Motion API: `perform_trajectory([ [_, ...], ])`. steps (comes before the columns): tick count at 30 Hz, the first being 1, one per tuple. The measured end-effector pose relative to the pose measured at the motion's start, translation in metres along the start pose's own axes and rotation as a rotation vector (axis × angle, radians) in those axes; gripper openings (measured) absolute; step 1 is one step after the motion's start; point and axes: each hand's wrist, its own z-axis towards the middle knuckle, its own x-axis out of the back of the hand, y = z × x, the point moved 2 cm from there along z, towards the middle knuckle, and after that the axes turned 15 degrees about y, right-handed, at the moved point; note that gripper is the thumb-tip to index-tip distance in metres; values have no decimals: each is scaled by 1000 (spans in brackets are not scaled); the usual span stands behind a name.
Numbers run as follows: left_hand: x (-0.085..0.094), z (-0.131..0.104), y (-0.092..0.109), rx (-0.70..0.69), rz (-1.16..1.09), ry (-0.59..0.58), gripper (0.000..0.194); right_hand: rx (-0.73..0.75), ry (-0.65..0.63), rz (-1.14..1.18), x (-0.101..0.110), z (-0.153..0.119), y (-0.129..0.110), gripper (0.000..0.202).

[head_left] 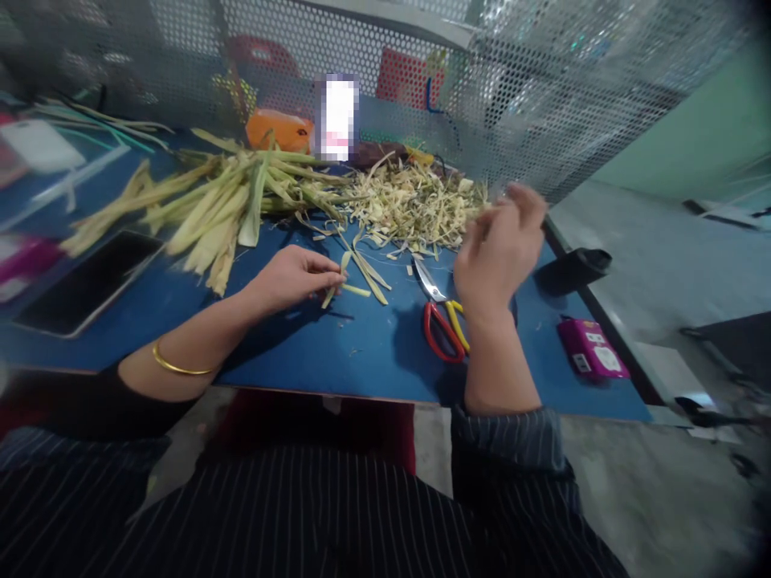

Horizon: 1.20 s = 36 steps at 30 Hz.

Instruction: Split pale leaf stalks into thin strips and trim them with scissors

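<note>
My left hand (304, 277) pinches a folded, pale green-yellow leaf strip (344, 269) between thumb and fingertips, low over the blue table. Raised on the right is my right hand (503, 249), its fingers curled inward and slightly blurred; anything in them is too small to make out. Beside that wrist lie scissors (439, 309) with one red and one yellow handle, blades pointing away. Several loose leaf strips (370, 273) rest between the hands. Behind them are a heap of shredded pieces (415, 205) and, to the left, a bundle of long dried leaf strips (222, 193).
A dark phone (90, 281) lies at the left of the blue table (361, 361). On the right are a black cylindrical object (572, 271) and a purple packet (593, 347). An orange object (277, 130) sits by the perforated metal screen (518, 96) at the back.
</note>
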Motion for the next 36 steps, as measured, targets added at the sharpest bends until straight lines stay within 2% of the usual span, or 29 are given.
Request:
perform_trajectory([
  [4, 1, -2, 2, 198, -349, -56, 33, 53, 168, 82, 6, -2, -11, 17],
  [6, 0, -3, 2, 235, -460, -68, 33, 14, 181, 157, 4, -6, -16, 12],
  [8, -2, -3, 2, 258, -531, -81, 31, -82, 92, 341, -1, -11, -22, 10],
  [12, -6, -4, 3, 291, -588, -88, 28, -321, -319, 769, -14, -26, -38, 12],
  [14, -8, -4, 4, 304, -599, -80, 27, -368, -480, 854, -18, -34, -45, 11],
  [16, -10, -5, 4, 320, -603, -86, 26, -359, -557, 863, -21, -41, -51, 12],
  [20, -14, -5, 4, 371, -673, -99, 26, -367, -575, 840, -28, -48, -54, 15],
  [24, -14, -5, 2, 397, -681, -111, 50, -412, -589, 877, -31, -51, -53, 18],
  [28, -15, -6, 1, 319, -563, -102, 42, -428, -633, 889, -33, -54, -53, 20],
  [31, -17, -7, 1, 282, -540, -38, 38, -457, -659, 912, -34, -56, -54, 21],
  [36, -20, -6, -2, 343, -608, 115, 37, -466, -630, 914, -35, -59, -58, 18],
])
